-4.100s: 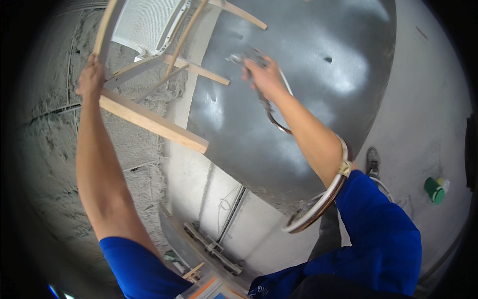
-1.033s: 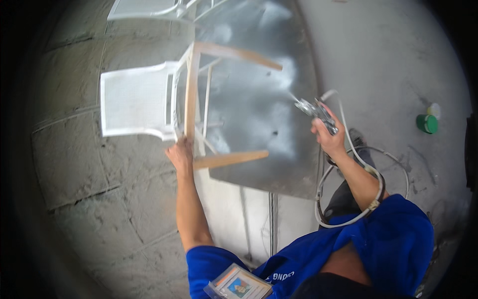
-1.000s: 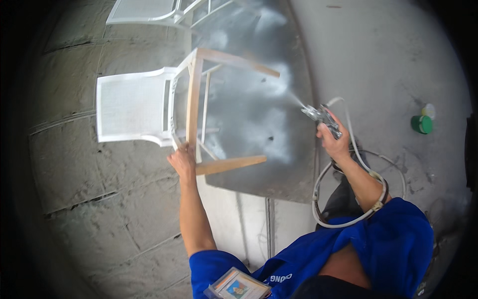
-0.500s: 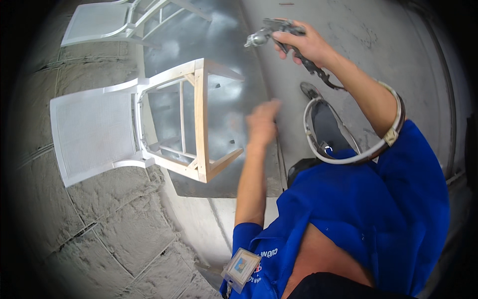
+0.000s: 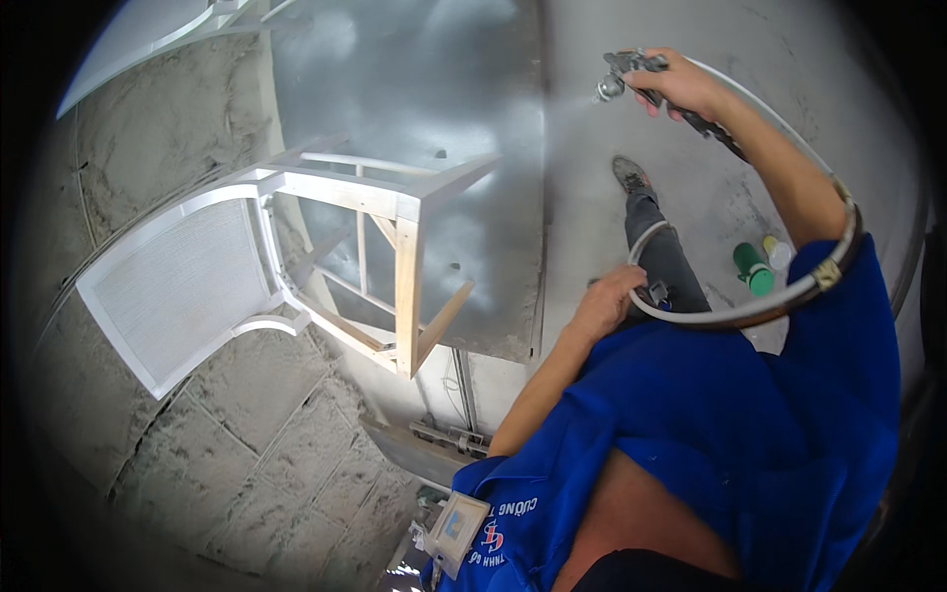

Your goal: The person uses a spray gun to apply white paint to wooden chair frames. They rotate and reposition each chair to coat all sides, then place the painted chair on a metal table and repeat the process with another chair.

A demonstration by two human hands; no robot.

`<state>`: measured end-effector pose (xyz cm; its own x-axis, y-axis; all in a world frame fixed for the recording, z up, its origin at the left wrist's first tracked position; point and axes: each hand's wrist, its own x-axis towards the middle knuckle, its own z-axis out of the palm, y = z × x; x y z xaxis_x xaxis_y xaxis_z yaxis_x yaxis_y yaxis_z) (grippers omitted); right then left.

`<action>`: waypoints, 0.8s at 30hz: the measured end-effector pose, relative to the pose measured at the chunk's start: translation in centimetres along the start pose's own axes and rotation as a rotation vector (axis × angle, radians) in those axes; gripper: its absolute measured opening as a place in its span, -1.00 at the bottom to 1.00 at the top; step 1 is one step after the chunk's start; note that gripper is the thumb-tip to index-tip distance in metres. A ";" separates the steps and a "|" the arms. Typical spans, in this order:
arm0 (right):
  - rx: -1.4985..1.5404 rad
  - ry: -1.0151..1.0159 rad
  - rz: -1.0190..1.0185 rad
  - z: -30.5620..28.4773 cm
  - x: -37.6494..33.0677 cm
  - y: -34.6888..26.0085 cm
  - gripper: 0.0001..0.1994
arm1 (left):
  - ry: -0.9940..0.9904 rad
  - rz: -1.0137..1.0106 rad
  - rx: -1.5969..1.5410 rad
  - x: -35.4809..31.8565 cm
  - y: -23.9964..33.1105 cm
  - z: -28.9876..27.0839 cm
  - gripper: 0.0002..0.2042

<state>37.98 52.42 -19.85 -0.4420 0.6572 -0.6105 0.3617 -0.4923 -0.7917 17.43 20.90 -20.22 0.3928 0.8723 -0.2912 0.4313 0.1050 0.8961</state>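
My left hand has let go of the wooden chair and now rests low by my leg, fingers half curled, touching the hose loop. The chair lies tipped on the grey metal counter, standing free. My right hand is closed around the spray gun, now lifted further right, its mist going toward the chair.

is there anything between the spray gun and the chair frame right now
Nothing visible. The spray gun in the right hand faces the chair across open air; only faint mist lies between. The left hand rests low, off that line.
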 end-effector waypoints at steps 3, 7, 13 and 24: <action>0.169 -0.202 -0.199 -0.9 -0.8 -3.9 -0.58 | 0.048 0.013 0.007 2.2 1.2 -0.6 -0.75; 0.026 -0.401 -0.462 2.1 3.3 -9.5 -0.50 | 0.077 -0.042 -0.007 3.3 1.9 -2.1 -0.73; -0.373 -0.258 -0.916 15.0 15.7 -18.4 -0.53 | 0.186 -0.373 -0.061 1.2 2.4 -2.6 -0.73; 0.010 0.219 -0.237 25.8 28.4 -15.5 -0.50 | 0.406 -0.604 -0.266 -3.8 2.4 0.1 -0.81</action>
<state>-1.34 64.04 -25.42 -0.3259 0.8607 -0.3910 0.2614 -0.3155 -0.9122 17.03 17.81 -17.03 -0.1994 0.7285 -0.6553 0.2464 0.6846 0.6860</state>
